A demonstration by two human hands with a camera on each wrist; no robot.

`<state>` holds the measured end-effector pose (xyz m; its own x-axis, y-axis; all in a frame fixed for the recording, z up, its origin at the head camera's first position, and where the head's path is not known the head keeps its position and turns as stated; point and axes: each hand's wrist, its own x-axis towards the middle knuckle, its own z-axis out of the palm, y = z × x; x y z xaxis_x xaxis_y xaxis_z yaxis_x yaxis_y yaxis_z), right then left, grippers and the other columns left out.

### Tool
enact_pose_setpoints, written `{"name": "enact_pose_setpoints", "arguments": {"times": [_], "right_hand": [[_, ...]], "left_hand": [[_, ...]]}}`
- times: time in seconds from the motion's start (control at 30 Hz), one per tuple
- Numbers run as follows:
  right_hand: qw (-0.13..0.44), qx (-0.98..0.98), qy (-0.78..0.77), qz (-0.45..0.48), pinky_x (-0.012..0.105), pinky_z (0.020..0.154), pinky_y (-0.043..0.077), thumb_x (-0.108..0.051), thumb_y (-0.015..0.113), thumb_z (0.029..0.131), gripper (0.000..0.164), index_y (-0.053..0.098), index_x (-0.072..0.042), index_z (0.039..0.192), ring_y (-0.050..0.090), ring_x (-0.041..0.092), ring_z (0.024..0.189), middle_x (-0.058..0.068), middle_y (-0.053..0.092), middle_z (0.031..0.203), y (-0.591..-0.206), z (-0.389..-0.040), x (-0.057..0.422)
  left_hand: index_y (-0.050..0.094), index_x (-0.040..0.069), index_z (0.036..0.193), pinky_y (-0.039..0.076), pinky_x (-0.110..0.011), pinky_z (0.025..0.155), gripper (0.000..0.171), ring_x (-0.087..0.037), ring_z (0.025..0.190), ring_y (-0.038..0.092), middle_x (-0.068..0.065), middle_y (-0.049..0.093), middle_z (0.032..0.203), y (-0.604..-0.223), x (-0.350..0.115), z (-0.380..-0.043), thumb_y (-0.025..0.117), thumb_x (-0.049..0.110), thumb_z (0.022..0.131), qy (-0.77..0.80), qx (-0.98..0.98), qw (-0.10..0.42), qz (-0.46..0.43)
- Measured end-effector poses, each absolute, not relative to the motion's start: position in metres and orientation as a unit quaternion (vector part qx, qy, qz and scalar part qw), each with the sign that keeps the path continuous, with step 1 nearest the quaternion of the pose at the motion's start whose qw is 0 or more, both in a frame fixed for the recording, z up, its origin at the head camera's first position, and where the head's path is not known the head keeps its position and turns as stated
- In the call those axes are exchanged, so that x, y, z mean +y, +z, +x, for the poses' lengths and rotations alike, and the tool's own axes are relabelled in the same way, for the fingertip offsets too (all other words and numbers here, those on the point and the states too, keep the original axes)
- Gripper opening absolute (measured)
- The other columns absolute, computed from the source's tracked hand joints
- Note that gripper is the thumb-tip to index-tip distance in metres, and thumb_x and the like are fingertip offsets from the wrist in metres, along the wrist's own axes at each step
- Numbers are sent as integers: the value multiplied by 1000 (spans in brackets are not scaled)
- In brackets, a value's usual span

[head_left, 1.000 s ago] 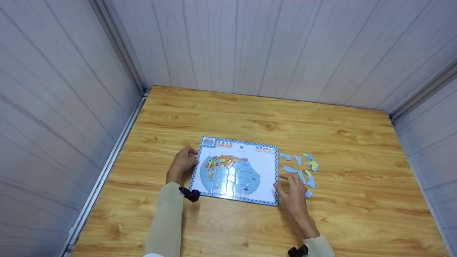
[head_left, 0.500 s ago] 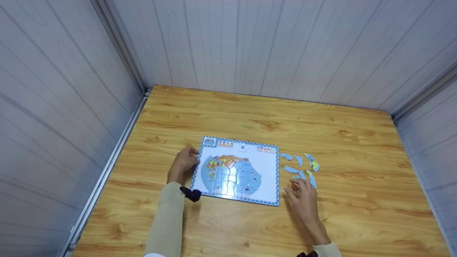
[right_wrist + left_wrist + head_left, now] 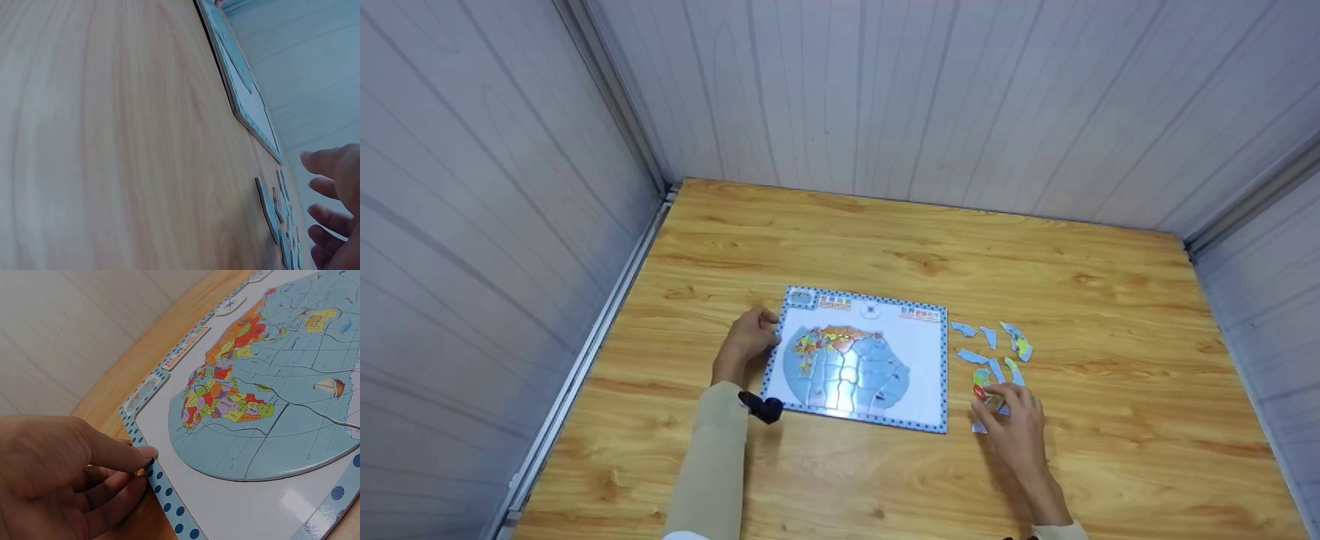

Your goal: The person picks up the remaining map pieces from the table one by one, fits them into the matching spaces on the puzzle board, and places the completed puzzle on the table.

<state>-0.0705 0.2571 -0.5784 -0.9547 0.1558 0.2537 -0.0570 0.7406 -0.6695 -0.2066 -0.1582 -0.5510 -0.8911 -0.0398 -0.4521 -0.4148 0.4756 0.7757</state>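
Note:
A world-map jigsaw puzzle board [image 3: 924, 360] with a dotted blue border lies flat on the table, blue and coloured map pieces [image 3: 225, 455] set in its left and middle part. My left hand [image 3: 749, 336] holds its left edge: in the left wrist view the thumb [image 3: 147, 452] lies on the border and the other fingers bend against the side. To the right of the board, my right hand [image 3: 1016, 427] hovers over loose puzzle pieces, fingers apart and nothing seen between them. A green and red puzzle piece [image 3: 979, 381] lies at its fingertips.
Several more loose blue puzzle pieces [image 3: 973, 356] lie right of the board, one with yellow and green [image 3: 1019, 343] farthest right. Pale panel walls [image 3: 840, 97] enclose the wooden table [image 3: 915, 247] at the back and both sides.
My right hand has left the board's right edge and moved right to the loose pieces. The green and red piece now shows beside its fingers. My left hand stays at the left edge.

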Motion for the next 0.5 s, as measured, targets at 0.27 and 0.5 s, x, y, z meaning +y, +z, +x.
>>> {"name": "enact_pose_setpoints", "arguments": {"times": [0.27, 0.5], "right_hand": [[133, -931, 340, 3, 56, 94, 26, -13, 80, 75, 25, 69, -6, 97, 43, 39, 110, 21, 57, 116, -582, -63, 269], [82, -937, 338, 4, 60, 99, 19, -19, 80, 75, 30, 69, -10, 102, 36, 41, 119, 21, 49, 128, -580, -58, 278]], "left_hand": [[53, 5, 117, 45, -32, 82, 33, -22, 94, 53, -9, 54, 101, -553, -158, -208, 61, -2, 86, 496, 837, 189, -137], [54, 5, 117, 44, -32, 84, 33, -23, 96, 53, -9, 55, 103, -553, -159, -208, 62, -1, 86, 492, 839, 191, -134]]}}
